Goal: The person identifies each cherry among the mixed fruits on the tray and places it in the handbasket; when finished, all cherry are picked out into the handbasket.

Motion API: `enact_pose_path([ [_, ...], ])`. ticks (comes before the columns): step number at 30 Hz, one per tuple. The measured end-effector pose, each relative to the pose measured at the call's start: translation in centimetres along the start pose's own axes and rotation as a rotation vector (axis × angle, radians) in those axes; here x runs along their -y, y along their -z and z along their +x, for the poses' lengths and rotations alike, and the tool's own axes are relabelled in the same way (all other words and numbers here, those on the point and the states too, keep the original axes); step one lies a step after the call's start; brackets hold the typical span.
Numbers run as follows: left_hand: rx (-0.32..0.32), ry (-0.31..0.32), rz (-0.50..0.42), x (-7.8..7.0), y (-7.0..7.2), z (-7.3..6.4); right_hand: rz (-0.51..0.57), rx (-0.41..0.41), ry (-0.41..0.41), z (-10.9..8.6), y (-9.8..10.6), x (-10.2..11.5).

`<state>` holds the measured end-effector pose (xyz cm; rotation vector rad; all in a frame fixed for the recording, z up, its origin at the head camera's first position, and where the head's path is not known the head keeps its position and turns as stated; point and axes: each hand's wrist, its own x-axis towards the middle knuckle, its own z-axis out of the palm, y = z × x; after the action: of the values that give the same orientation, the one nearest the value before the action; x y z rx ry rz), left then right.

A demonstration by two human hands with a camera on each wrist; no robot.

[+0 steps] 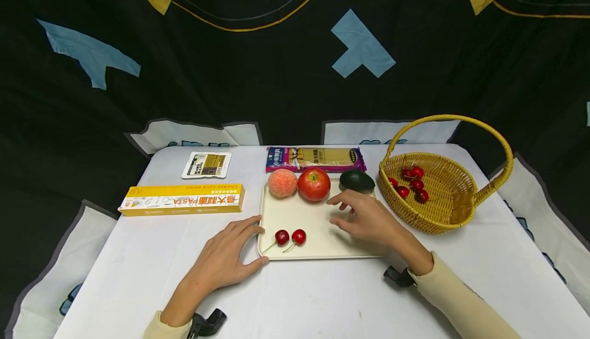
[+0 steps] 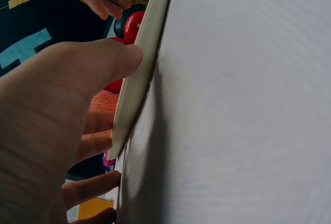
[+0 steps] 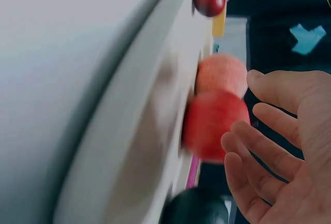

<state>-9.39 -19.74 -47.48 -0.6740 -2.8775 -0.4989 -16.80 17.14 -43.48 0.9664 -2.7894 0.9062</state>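
A cream tray point(image 1: 318, 252) carries a peach-like pink fruit point(image 1: 282, 183), a red apple point(image 1: 314, 185), a dark green avocado point(image 1: 357, 181) and two cherries point(image 1: 298, 237) with stems. At the tray's left edge my left hand point(image 1: 225, 257) rests, its fingers spread; in the left wrist view the thumb and fingertips touch the rim point(image 2: 137, 87). Over the tray's right half hovers my right hand point(image 1: 369, 218), fingers loosely bent and holding nothing, just in front of the avocado. The right wrist view shows a gap between thumb and fingers, with the apple point(image 3: 214, 125) beyond.
Right of the tray stands a wicker basket point(image 1: 449, 190) with a tall handle and several cherries point(image 1: 416, 184) inside. Behind the tray lies a purple-edged noodle pack point(image 1: 318, 160). A yellow pasta box point(image 1: 182, 199) and a white sachet point(image 1: 207, 165) lie to the left.
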Motion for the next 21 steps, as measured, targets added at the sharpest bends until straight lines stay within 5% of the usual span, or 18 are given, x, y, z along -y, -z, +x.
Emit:
enact_pose_path([
  [21,0.030,0.021,-0.006,-0.1,0.1,0.0,-0.013,0.157,0.174,1.5,-4.3,3.9],
])
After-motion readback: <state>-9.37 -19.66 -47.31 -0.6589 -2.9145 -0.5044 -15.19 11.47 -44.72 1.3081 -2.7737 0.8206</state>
